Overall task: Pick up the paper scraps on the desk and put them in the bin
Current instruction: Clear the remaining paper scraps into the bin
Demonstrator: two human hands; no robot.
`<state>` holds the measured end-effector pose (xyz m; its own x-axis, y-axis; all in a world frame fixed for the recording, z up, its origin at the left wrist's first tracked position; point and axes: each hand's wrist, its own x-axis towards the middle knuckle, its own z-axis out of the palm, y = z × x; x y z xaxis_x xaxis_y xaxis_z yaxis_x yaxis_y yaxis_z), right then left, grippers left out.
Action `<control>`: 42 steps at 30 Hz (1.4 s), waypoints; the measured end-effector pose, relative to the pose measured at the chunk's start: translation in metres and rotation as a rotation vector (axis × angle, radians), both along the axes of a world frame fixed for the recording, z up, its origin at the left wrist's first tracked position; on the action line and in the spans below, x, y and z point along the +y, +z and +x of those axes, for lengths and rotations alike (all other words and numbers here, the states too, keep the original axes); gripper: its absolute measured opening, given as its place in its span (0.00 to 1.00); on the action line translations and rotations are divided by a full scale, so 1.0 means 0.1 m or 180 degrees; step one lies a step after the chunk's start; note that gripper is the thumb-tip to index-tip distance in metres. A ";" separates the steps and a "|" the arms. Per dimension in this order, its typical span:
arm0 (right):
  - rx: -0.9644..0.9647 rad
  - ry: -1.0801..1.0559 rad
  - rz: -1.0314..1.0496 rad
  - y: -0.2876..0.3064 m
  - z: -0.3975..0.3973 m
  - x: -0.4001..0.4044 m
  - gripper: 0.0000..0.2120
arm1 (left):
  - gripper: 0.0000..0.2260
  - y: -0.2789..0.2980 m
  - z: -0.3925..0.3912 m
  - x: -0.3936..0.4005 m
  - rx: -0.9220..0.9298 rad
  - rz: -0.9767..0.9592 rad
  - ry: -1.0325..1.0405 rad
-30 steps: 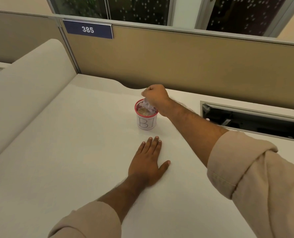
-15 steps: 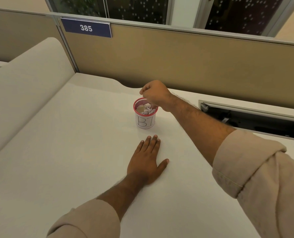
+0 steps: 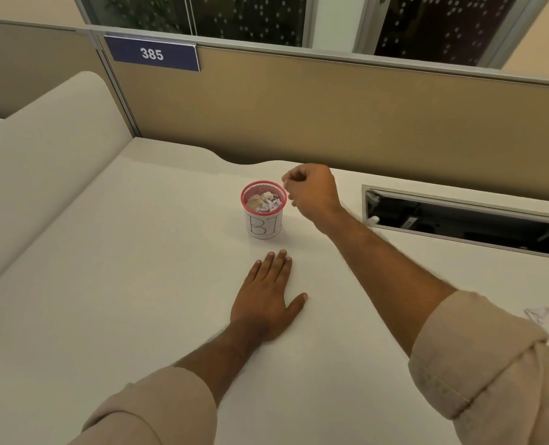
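Note:
A small red mesh bin point(image 3: 263, 232) with a white paper label stands on the white desk point(image 3: 138, 284). Crumpled paper scraps point(image 3: 266, 202) lie inside it. My right hand point(image 3: 311, 194) hovers just right of the bin's rim, fingers curled loosely with nothing visible in them. My left hand point(image 3: 266, 297) lies flat on the desk, palm down, a little in front of the bin. More paper scraps point(image 3: 538, 314) lie on the desk at the far right edge, beside my right sleeve.
A tan partition wall point(image 3: 331, 117) with a blue "385" sign point(image 3: 153, 54) runs behind the desk. A rectangular cable slot point(image 3: 465, 220) opens in the desk at the right. A rounded cream panel point(image 3: 42, 149) rises on the left.
My right hand dropped a scrap into the bin, then lifted and drew back to the right of the rim. My left hand has stayed flat on the desk.

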<state>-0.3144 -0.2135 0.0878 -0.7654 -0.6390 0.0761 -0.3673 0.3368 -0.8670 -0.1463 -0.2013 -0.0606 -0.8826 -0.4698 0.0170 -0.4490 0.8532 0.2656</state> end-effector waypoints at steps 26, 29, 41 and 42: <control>0.0764 -0.0615 0.1036 -0.87 0.00 3.44 0.09 | 0.30 0.34 -0.34 0.84 -0.0145 -0.0040 -0.0451; 0.0833 -0.0615 0.1156 -0.85 -0.05 3.70 0.10 | 0.30 0.40 -0.47 1.17 -0.0037 -0.0010 -0.0634; 0.0760 -0.0844 0.1251 -0.86 -0.45 4.59 0.13 | 0.29 0.48 -0.99 2.08 0.0037 0.0226 -0.0862; 0.0745 -0.0881 0.1235 -0.86 -0.50 4.65 0.15 | 0.29 0.48 -1.04 2.14 0.0046 0.0246 -0.0873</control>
<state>-0.3642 0.2517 0.0020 -0.9003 -0.4306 0.0632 -0.3880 0.7282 -0.5649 -0.2501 0.0129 -0.0126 -0.9768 -0.2140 0.0041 -0.2000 0.9192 0.3393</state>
